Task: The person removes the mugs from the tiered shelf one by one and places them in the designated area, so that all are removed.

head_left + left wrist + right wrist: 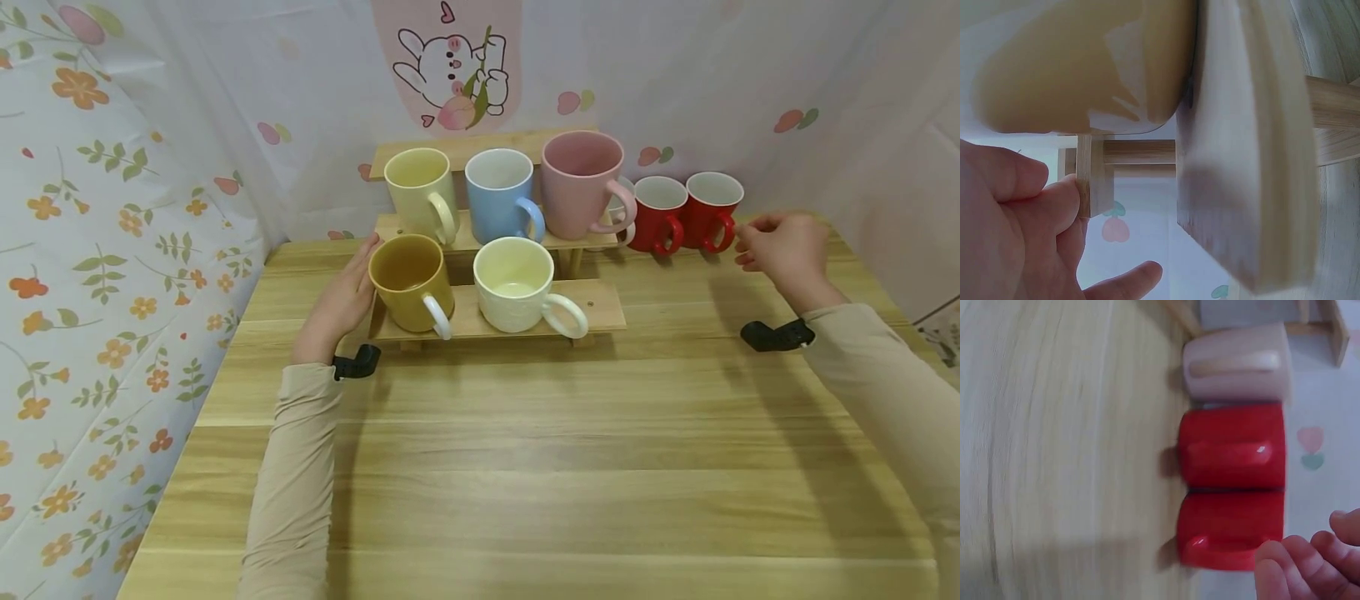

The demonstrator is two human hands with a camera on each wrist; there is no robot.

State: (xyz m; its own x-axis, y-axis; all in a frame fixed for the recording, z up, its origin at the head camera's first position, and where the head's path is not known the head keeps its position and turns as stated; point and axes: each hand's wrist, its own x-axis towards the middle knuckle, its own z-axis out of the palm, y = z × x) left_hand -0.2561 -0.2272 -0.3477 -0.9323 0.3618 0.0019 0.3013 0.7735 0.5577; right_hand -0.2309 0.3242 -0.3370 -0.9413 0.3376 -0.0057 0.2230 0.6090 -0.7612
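Note:
My left hand [341, 302] is at the left end of a stepped wooden shelf [600, 307], beside a mustard mug [411, 292] with a white handle. In the left wrist view its fingers [1054, 203] reach the end of a shelf board [1092, 181], the mug's side above them. My right hand [793, 254] hovers just right of a red mug [705, 215], fingers loosely bent and holding nothing. Another red mug [1229, 447] stands against it, and a pale mug [1235, 369] follows in that row.
A cream mug [513, 287] shares the lower step with the mustard one. Yellow [416, 187], blue [495, 196] and pink [573, 192] mugs stand on the step behind. A patterned curtain [300, 100] hangs behind the wooden table [525, 467].

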